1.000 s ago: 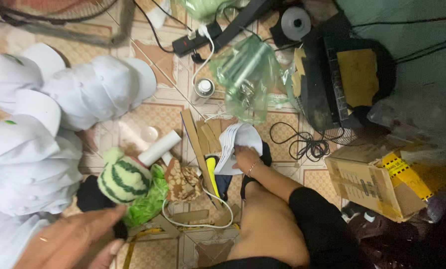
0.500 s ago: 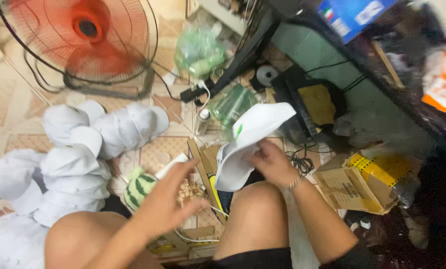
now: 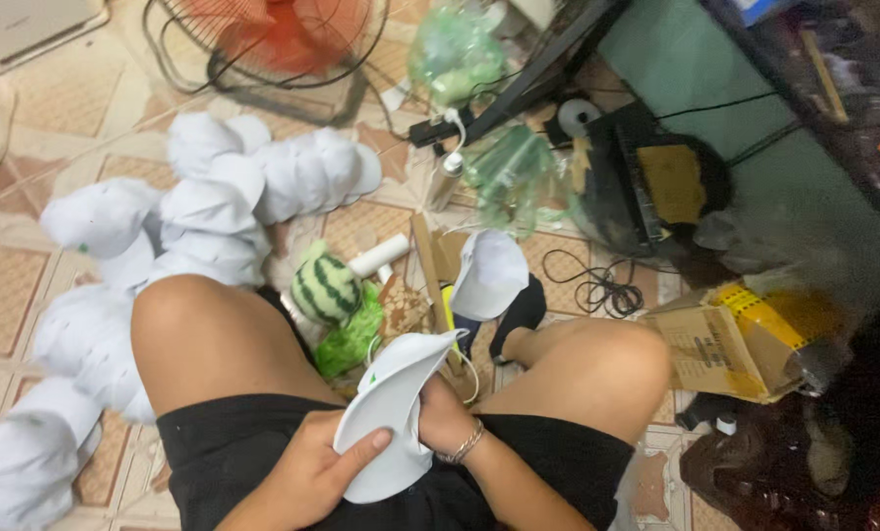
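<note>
- A person sits on a tiled floor (image 3: pixel 27 285), seen from above, bare knees spread apart, in black shorts (image 3: pixel 234 452).
- Both hands meet in the lap, near the bottom centre, holding one white cap (image 3: pixel 391 413).
- The left hand (image 3: pixel 312 472) comes in from the near left. Its thumb lies across the cap's top face and its fingers curl under, so the hand is clamped on the cap.
- The right hand (image 3: pixel 440 418) wears a bracelet at the wrist. It is bent inward behind the cap's right side, gripping it; most of its fingers are hidden by the cap.
- The cap tilts with its brim pointing up and away, between the knees.
- A second white cap (image 3: pixel 489 273) lies on the floor just beyond the right knee.
- A pile of white caps (image 3: pixel 214 197) spreads across the left side.
- A watermelon-striped soft toy (image 3: pixel 327 288) sits just beyond the left thigh.
- A floor fan (image 3: pixel 283 44) stands at the far centre.
- An open cardboard box (image 3: pixel 735 339) lies to the right.
</note>
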